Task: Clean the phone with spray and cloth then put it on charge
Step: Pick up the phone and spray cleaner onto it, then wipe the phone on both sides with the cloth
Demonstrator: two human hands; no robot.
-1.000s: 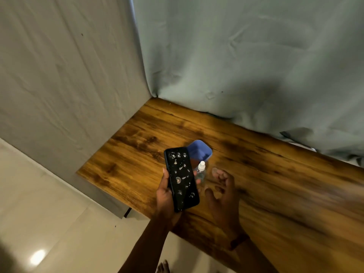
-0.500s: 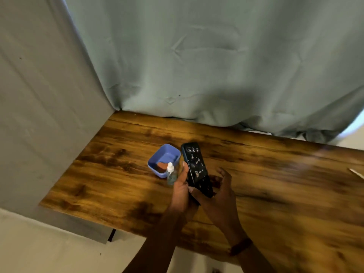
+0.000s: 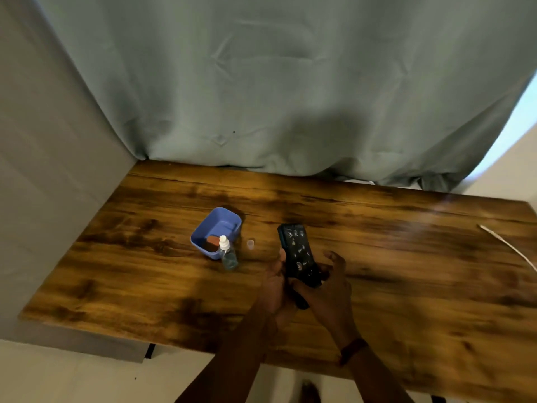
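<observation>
A black phone (image 3: pixel 296 248) with pale smudges on its screen is held upright above the wooden table (image 3: pixel 406 271). My left hand (image 3: pixel 274 283) grips its left edge and my right hand (image 3: pixel 325 286) wraps its lower end. A small clear spray bottle (image 3: pixel 227 254) with a white nozzle stands to the left, uncapped, its little clear cap (image 3: pixel 250 244) beside it. Behind the bottle sits a blue tub (image 3: pixel 216 231) with a brownish folded cloth (image 3: pixel 213 242) inside. A white charging cable (image 3: pixel 507 244) lies at the far right edge.
A grey-green curtain (image 3: pixel 290 97) hangs along the back of the table, and a grey fabric panel (image 3: pixel 52 170) closes the left side. The table's near edge runs just below my forearms, with pale floor under it.
The view has swung right and down. My right hand has joined the left on the phone, and the phone now sits right of the bottle and tub.
</observation>
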